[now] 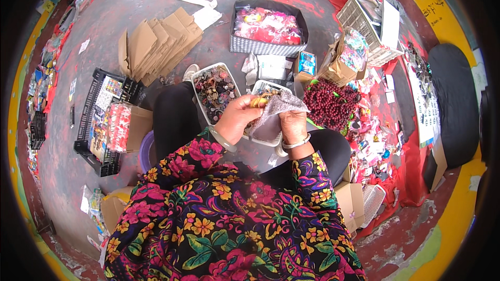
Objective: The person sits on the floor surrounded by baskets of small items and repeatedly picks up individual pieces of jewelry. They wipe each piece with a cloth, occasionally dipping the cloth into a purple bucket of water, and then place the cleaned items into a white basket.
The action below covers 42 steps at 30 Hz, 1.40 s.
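My left hand, with a pale bangle at its wrist, pinches a yellow looped item, perhaps a hair tie, between thumb and fingers. A grey lacy cloth is draped over the fingers of my right hand, which grips it from below; its lower part hangs toward my left hand. Both hands are above a small white plastic basket whose contents are mostly hidden. Just left of it stands a larger white basket full of dark and coloured hair ties.
A patterned fabric bin of bagged pink items stands ahead. Dark red bead strands lie to the right, near an open cardboard box. Flattened cardboard and a black crate are on the left.
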Motion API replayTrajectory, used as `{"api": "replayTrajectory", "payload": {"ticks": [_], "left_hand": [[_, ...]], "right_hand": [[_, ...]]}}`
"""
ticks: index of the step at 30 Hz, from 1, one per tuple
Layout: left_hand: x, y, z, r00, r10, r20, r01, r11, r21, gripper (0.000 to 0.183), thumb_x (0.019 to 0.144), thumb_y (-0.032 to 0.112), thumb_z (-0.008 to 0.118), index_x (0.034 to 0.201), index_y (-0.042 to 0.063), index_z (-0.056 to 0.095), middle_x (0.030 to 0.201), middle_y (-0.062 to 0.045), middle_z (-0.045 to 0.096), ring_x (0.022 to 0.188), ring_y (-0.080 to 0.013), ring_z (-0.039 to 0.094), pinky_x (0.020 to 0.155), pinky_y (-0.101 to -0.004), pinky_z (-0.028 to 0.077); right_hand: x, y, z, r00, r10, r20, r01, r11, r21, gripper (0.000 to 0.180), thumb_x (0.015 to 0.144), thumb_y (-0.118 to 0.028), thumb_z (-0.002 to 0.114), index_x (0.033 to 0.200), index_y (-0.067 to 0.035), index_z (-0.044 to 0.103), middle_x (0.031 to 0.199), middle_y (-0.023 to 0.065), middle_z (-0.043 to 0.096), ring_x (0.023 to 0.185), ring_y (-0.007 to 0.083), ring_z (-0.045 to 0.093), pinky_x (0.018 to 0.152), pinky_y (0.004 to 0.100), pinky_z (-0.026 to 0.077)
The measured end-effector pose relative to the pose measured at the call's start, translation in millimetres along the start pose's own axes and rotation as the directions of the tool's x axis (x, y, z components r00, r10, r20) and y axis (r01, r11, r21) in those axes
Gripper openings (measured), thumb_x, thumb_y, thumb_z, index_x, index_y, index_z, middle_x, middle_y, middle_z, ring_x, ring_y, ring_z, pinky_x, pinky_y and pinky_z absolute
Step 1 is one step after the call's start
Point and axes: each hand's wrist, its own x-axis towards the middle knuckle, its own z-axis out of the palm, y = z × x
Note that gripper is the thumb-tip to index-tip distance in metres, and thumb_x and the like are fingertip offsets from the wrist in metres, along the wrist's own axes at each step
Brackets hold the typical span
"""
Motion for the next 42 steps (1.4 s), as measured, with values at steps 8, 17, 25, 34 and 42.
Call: {"api": "replayTrajectory", "payload": {"ticks": [8,17,25,34,42], "left_hand": [[6.5,11.2,-10.1,0.998,-0.064,0.020,0.066,0.991,-0.117,0.016,0.086,0.008,0.053,0.099,0.001,0.059,0.094,-0.006,0.062,0.084,-0.0123,0.058,0.072,-0.0249,0.046],[5.4,39.9,-13.1,0.984,0.126,-0.122,-0.125,0.992,0.023,0.014,0.084,0.003,0.055,0.097,-0.002,0.059,0.091,-0.008,0.063,0.083,-0.0141,0.061,0.069,-0.0227,0.049],[4.8,18.2,-9.0,0.644,0.663,0.383,-0.615,0.150,0.774,0.017,0.076,-0.001,0.054,0.091,0.003,0.059,0.087,-0.012,0.060,0.081,-0.0291,0.058,0.071,-0.0343,0.047],[-0.3,3.4,3.4,0.624,0.506,0.596,-0.670,-0.044,0.741,0.014,0.074,0.000,0.056,0.089,0.000,0.057,0.088,-0.014,0.058,0.086,-0.0308,0.057,0.076,-0.0360,0.047],[-3.8,5.2,-1.4,0.769,0.455,0.449,-0.599,0.267,0.755,0.014,0.078,0.005,0.058,0.091,0.000,0.058,0.086,-0.011,0.060,0.080,-0.0226,0.060,0.070,-0.0323,0.047]], "right_hand": [[6.2,6.5,-10.4,0.993,-0.016,0.116,0.039,0.979,-0.201,0.021,0.086,-0.010,0.054,0.104,0.000,0.057,0.099,0.0060,0.062,0.093,0.0136,0.056,0.079,0.0258,0.044],[12.4,-28.0,-7.8,0.975,-0.019,0.224,0.044,0.993,-0.110,0.080,0.066,-0.057,0.067,0.118,0.000,0.048,0.106,0.0079,0.057,0.097,0.0174,0.052,0.083,0.0291,0.042],[13.2,-28.2,7.3,0.947,-0.011,0.321,0.103,0.958,-0.270,0.079,0.074,-0.053,0.062,0.125,0.003,0.041,0.116,0.0116,0.051,0.107,0.0175,0.049,0.091,0.0308,0.038],[6.5,13.0,-4.0,0.972,-0.203,0.118,0.234,0.834,-0.500,0.017,0.086,-0.002,0.046,0.096,0.002,0.059,0.091,0.0101,0.062,0.085,0.0180,0.057,0.077,0.0286,0.044],[4.0,12.8,-17.4,0.995,-0.060,0.077,0.092,0.836,-0.541,0.019,0.088,-0.008,0.047,0.100,0.003,0.057,0.092,0.0091,0.062,0.084,0.0164,0.058,0.075,0.0277,0.046]]}}
